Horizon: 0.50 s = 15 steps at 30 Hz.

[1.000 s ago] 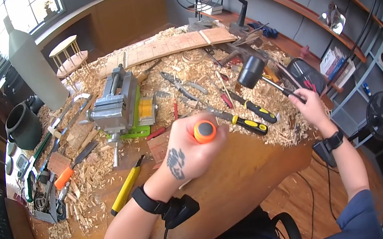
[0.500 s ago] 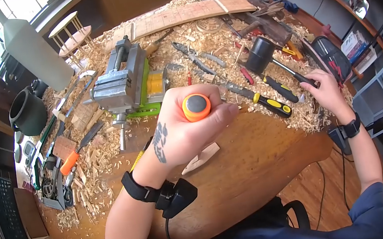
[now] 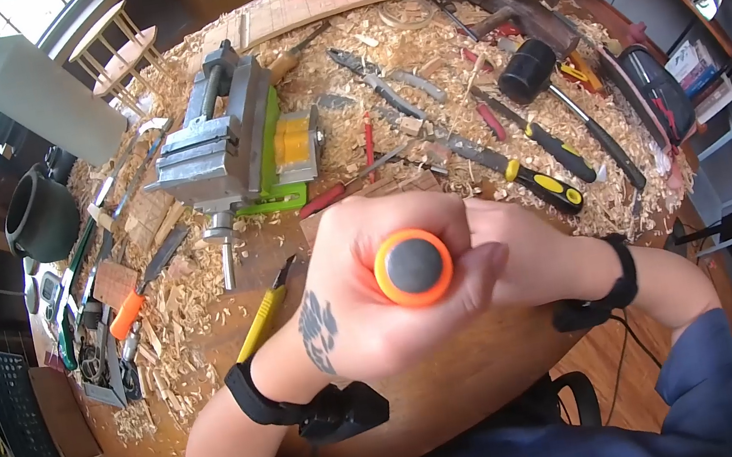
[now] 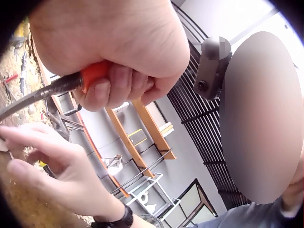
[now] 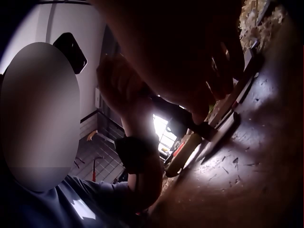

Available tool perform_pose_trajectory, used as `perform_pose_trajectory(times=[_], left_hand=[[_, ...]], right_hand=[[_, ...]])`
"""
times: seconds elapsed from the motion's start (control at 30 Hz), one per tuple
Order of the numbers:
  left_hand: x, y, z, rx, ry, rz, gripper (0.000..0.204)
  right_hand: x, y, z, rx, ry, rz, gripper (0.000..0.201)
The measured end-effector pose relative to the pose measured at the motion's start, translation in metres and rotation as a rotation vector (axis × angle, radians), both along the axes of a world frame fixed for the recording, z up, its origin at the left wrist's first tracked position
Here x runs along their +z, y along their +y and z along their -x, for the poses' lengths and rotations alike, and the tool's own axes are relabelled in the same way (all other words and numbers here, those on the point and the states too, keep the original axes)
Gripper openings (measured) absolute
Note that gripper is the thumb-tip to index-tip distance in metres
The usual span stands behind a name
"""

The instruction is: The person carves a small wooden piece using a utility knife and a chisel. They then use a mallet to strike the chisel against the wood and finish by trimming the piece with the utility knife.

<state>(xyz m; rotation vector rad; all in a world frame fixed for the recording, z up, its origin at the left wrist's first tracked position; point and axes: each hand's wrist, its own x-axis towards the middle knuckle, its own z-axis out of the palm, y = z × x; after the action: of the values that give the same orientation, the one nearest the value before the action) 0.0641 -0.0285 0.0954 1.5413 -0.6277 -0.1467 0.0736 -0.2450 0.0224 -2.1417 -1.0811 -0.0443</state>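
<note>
Right hand (image 3: 525, 250) has left the black mallet (image 3: 529, 70).

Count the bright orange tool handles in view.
2: one orange handle gripped in the left hand, a second orange handle lying left of the vise. Others may be hidden under the shavings.

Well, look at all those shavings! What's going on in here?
A person is at a wooden table strewn with wood shavings. Their left hand grips an orange-handled tool, its metal shaft pointing toward the table. Their right hand is low beside the tool, thumb and fingers apart; whether it touches anything is hard to tell. A black mallet lies among the shavings, and a metal vise stands on the table, neither in use.
</note>
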Motion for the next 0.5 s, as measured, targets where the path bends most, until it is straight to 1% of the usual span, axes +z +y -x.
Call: perform_pose_trajectory(times=[0.07,0.13,0.17,0.27,0.3,0.37,0.4,0.5], left_hand=[[-0.001,0.001,0.003,0.000,0.000,0.007,0.038],[-0.004,0.003,0.002,-0.020,-0.109,0.064,0.040],[-0.008,0.001,0.000,-0.069,-0.125,0.159,0.042],[-0.007,0.008,0.000,-0.091,-0.153,0.146,0.039],[-0.009,0.011,0.002,-0.089,-0.146,0.143,0.039],[-0.014,0.018,0.006,-0.033,-0.084,0.228,0.036],[-0.013,0.024,0.005,-0.076,-0.058,0.249,0.035],[-0.013,0.024,0.005,-0.112,-0.019,0.290,0.036]], right_hand=[[-0.011,0.010,-0.001,0.035,0.063,-0.044,0.014],[-0.017,0.012,-0.003,0.036,0.026,0.062,0.012],[-0.018,0.013,-0.006,0.068,0.000,0.066,0.011],[-0.026,0.012,-0.008,0.092,-0.011,0.057,0.013],[-0.031,0.013,-0.007,0.079,-0.029,0.044,0.017],[-0.036,0.013,-0.005,0.070,-0.018,0.028,0.017],[-0.038,0.012,-0.005,0.059,-0.012,0.016,0.017],[-0.042,0.013,-0.007,0.073,0.004,-0.024,0.016]])
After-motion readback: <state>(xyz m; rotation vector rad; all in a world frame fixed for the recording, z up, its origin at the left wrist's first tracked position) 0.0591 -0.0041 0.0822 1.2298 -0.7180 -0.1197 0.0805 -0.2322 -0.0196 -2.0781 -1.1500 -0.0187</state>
